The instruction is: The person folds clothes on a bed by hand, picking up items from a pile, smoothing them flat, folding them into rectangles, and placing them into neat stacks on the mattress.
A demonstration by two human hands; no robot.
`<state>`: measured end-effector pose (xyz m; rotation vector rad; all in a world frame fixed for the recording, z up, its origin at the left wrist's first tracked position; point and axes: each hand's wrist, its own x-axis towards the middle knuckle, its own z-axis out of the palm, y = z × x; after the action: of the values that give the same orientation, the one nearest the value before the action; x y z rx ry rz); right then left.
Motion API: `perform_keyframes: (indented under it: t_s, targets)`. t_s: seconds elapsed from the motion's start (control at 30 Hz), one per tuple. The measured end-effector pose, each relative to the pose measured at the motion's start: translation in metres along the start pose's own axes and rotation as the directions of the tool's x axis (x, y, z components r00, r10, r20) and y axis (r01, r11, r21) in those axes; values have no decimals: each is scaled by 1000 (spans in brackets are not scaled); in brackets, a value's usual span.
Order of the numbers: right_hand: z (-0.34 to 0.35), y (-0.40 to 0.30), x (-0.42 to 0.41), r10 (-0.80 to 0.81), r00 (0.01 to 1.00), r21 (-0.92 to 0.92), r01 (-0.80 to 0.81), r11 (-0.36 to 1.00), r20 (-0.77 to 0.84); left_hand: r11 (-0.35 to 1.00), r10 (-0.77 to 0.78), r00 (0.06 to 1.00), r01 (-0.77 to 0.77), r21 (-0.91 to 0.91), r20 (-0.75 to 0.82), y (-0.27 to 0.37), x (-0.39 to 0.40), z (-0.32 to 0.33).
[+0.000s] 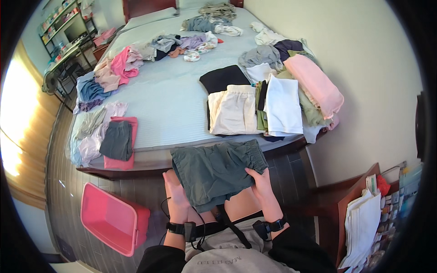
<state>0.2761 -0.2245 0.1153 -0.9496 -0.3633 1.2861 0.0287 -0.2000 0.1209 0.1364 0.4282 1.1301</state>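
Observation:
A pair of dark grey-green shorts with an elastic waistband is spread before me, just off the bed's front edge. At its waistband end, my right hand grips the cloth, thumb on top. My left hand holds the leg end from below, its fingers partly hidden behind the fabric. Beyond the shorts, cream trousers lie folded on the bed beside a folded white garment. A folded black garment lies partly under the trousers.
Folded grey shorts lie on a pink garment at the bed's left corner. Heaped clothes run along the bed. A pink plastic tub stands on the floor. White cloths lie at right.

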Motion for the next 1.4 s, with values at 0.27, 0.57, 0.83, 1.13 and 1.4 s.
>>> perform_keyframes:
  t_s: [0.27,0.57,0.83,1.13,1.4]
  targets:
    - [-10,11,-4,-116,991,-92,109,990,-73,826,-13,968,152,543,-251,-10,12,-45]
    - [56,-7,-43,-460,825,-764,519,384,329,669,312,947,-165,725,-72,-10,-4,-4]
    - [77,27,-55,-203,597,-576,802,160,776,764,353,935,-269,586,-31,-8,-24,41]
    - [50,19,-40,-167,585,-556,809,191,794,545,381,920,-300,783,87,-5,-25,40]
    - [-12,5,-42,235,910,185,-311,932,343,356,-117,960,-199,913,255,-4,-2,80]
